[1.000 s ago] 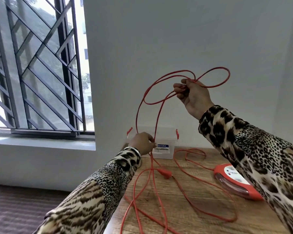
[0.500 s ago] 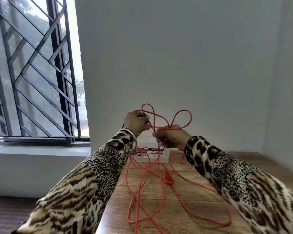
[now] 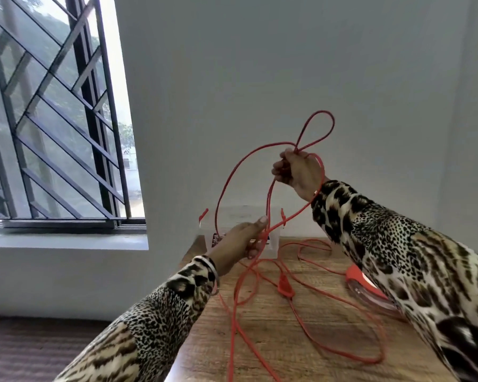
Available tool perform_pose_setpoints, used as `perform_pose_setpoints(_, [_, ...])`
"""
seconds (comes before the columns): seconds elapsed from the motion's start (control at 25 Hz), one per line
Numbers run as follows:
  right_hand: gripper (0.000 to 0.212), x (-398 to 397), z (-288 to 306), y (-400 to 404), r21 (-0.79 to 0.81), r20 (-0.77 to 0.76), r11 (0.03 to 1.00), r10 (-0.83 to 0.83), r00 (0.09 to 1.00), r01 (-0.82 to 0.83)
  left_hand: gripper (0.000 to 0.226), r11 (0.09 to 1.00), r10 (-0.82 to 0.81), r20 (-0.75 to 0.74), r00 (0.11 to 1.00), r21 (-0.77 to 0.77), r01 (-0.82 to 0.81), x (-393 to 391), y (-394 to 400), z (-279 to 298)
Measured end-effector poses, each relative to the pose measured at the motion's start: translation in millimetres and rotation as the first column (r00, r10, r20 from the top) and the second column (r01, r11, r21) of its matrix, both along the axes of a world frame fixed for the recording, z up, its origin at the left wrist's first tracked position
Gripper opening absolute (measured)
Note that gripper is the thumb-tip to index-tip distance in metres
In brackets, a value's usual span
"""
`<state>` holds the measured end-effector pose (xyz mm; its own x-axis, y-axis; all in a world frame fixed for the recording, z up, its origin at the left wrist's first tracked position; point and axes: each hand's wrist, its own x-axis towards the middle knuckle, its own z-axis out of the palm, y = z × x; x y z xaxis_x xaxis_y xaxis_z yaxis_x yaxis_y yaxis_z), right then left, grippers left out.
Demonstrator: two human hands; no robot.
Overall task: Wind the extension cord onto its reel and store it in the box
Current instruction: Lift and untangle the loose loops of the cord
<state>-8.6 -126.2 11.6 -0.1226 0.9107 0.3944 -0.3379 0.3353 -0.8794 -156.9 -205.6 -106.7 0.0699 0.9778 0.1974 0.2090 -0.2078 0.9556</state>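
Wood-grain table (image 3: pixel 309 334), clear plastic box (image 3: pixel 240 216), perhaps glossy reel (image 3: pixel 356 277)

Wooden table (image 3: pixel 323 351) under red cord (image 3: pixel 340 304), reel (image 3: pixel 370 288), clear box (image 3: pixel 272 245).

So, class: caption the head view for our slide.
Right hand lifts orange cord loops; left hand guides a strand above the table.
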Motion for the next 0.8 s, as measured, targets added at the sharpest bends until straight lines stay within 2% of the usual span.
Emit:
perform_pose_setpoints(0.04, [0.023, 1, 2, 1, 0.019, -0.047, 1.000, -0.012, 0.999, 0.013, 0.063, 1.000, 0.010, -0.004, 1.000, 0.008, -0.010, 1, 1, -5])
perform_pose_setpoints(0.12, [0.020, 4, 3, 2, 0.049, -0.146, 0.999, -0.014, 0.989, 0.021, 0.059, 0.991, 0.136, -0.051, 0.989, 0.001, -0.136, 4, 5, -8])
perform_pose_setpoints(0.24, [0.019, 10, 5, 4, 0.069, -0.233, 0.998, 0.015, 0.972, 0.001, 0.030, 0.963, 0.138, -0.203, 0.969, -0.200, -0.179, 2, 9, 3])
perform_pose_setpoints(0.32, [0.020, 18, 4, 6, 0.071, -0.231, 0.997, -0.019, 0.973, 0.036, 0.024, 0.925, 0.105, -0.251, 0.962, -0.331, -0.187, -9, 8, 18])
perform_pose_setpoints(0.4, [0.018, 29, 0, 6, 0.082, -0.127, 0.989, -0.109, 0.986, 0.120, 0.023, 0.915, 0.146, -0.149, 0.978, -0.356, -0.191, -20, 7, 33])
perform_pose_setpoints(0.44, [0.016, 35, -5, 7, 0.105, -0.016, 0.982, -0.158, 0.987, 0.159, 0.022, 0.920, 0.208, -0.077, 0.975, -0.322, -0.221, -25, 8, 37])
perform_pose_setpoints(0.52, [0.016, 43, -17, 5, 0.172, 0.301, 0.974, -0.192, 0.934, 0.145, 0.023, 0.924, 0.337, 0.080, 0.938, -0.220, -0.313, -32, 13, 46])
perform_pose_setpoints(0.56, [0.018, 44, -24, 3, 0.189, 0.464, 0.978, -0.170, 0.869, 0.090, 0.025, 0.926, 0.364, 0.175, 0.915, -0.173, -0.335, -33, 15, 52])
perform_pose_setpoints(0.64, [0.024, 35, -38, -8, 0.144, 0.684, 0.988, -0.057, 0.727, -0.057, 0.027, 0.938, 0.347, 0.367, 0.863, -0.116, -0.328, -33, 20, 63])
perform_pose_setpoints(0.68, [0.026, 28, -44, -15, 0.079, 0.725, 0.987, 0.042, 0.688, -0.143, 0.027, 0.942, 0.332, 0.436, 0.837, -0.100, -0.321, -29, 22, 68])
perform_pose_setpoints(0.8, [0.019, 1, -63, -35, -0.119, 0.669, 0.909, 0.370, 0.645, -0.399, 0.027, 0.950, 0.294, 0.554, 0.779, -0.076, -0.304, -7, 27, 78])
